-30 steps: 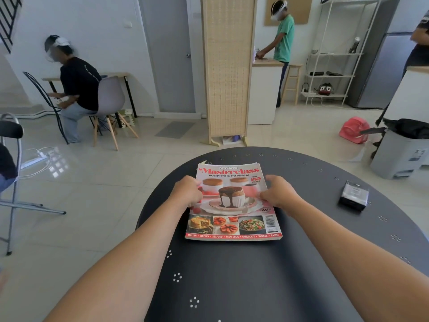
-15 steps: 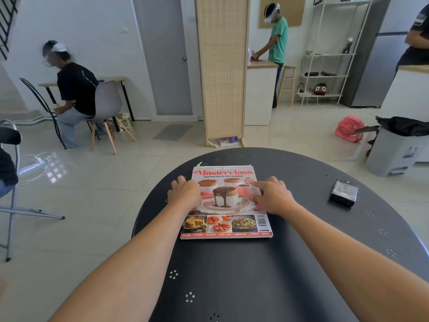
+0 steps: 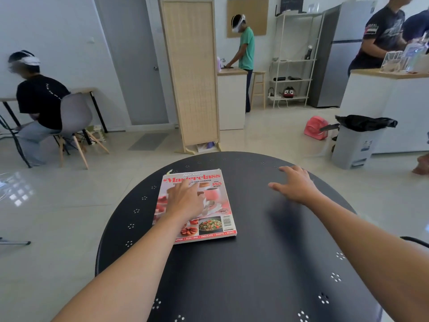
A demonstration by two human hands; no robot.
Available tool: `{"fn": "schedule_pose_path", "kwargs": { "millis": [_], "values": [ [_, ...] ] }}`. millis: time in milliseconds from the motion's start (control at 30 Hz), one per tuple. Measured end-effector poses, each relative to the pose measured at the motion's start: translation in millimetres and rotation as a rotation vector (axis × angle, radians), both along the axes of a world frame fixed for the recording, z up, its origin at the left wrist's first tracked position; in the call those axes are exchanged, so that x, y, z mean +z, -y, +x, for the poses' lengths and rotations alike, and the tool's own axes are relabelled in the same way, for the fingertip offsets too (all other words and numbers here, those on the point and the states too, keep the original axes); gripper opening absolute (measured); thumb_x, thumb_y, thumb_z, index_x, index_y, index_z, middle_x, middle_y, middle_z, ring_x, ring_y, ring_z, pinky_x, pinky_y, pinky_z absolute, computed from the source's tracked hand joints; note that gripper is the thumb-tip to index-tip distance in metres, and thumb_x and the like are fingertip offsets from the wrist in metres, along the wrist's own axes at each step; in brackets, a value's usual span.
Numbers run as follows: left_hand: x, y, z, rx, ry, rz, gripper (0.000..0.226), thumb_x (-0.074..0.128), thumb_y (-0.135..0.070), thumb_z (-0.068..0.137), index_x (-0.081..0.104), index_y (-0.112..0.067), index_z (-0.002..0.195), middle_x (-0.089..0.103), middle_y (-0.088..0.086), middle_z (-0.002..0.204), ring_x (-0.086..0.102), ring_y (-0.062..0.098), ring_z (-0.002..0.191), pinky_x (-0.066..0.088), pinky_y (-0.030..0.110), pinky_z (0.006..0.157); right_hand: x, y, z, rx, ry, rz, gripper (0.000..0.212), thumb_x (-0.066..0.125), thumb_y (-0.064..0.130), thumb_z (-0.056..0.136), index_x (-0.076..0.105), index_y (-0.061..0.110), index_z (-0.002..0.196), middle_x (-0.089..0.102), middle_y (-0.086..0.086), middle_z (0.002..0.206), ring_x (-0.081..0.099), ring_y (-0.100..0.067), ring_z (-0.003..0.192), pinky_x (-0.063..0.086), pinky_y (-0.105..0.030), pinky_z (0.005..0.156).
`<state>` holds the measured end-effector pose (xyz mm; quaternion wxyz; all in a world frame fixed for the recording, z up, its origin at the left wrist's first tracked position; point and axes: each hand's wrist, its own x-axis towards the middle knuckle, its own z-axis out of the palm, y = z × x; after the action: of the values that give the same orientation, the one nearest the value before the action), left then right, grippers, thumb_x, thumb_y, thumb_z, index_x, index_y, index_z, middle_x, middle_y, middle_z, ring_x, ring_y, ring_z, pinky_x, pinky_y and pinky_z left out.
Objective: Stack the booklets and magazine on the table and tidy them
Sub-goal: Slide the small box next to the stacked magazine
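Observation:
A cookbook magazine (image 3: 216, 219) with a pink and red cover lies on top of a thin stack on the left part of the round black table (image 3: 267, 263). Booklet edges show under its far end. My left hand (image 3: 185, 198) lies flat on the cover with its fingers spread, pressing down. My right hand (image 3: 294, 184) hovers over or rests on the bare table to the right of the stack, open, fingers apart, holding nothing. It hides the spot where a small black device lay.
A wicker screen (image 3: 192, 73) stands behind the table. A grey bin (image 3: 357, 145) and a pink fan (image 3: 316, 127) sit on the floor at right. People work at a desk at left, a counter at back, and a counter at right.
My right hand has left the magazine and moved right, over the bare table. The left hand has opened flat on the cover. The camera has turned, so the stack sits further left.

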<state>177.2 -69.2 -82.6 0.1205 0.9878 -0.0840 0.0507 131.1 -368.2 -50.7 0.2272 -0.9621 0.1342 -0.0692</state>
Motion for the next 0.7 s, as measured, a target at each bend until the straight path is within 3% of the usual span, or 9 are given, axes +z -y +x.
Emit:
{"fn": "schedule_pose_path", "kwargs": {
  "millis": [233, 367, 700],
  "values": [
    [-10.9, 36.9, -5.5, -0.067, -0.011, -0.025, 0.052, 0.039, -0.034, 0.099, 0.037, -0.019, 0.149, 0.036, 0.002, 0.154, 0.032, 0.025, 0.139, 0.034, 0.049, 0.108, -7.0, 52.3, -5.8, -0.072, -0.042, 0.052, 0.081, 0.072, 0.052, 0.077, 0.039, 0.02, 0.144, 0.038, -0.014, 0.145, 0.026, -0.032, 0.139, 0.03, -0.044, 0.109],
    [-17.5, 44.9, -6.4, -0.093, 0.032, 0.043, 0.045, 0.039, -0.03, 0.098, 0.048, -0.019, 0.14, 0.037, 0.002, 0.154, 0.032, 0.024, 0.139, 0.033, 0.052, 0.107, -15.6, 65.7, -3.4, -0.067, -0.107, 0.065, 0.086, 0.074, 0.05, 0.075, 0.035, 0.02, 0.146, 0.035, -0.016, 0.147, 0.024, -0.035, 0.139, 0.027, -0.043, 0.111],
    [-30.6, 46.9, -9.7, -0.085, 0.102, 0.038, 0.038, 0.034, -0.034, 0.099, 0.051, -0.023, 0.131, 0.037, 0.0, 0.152, 0.034, 0.025, 0.137, 0.028, 0.05, 0.108, -24.8, 75.8, 5.8, -0.009, -0.166, 0.054, 0.082, 0.073, 0.028, 0.077, 0.032, 0.022, 0.148, 0.035, -0.016, 0.149, 0.026, -0.036, 0.139, 0.028, -0.042, 0.111]
  ]
}}
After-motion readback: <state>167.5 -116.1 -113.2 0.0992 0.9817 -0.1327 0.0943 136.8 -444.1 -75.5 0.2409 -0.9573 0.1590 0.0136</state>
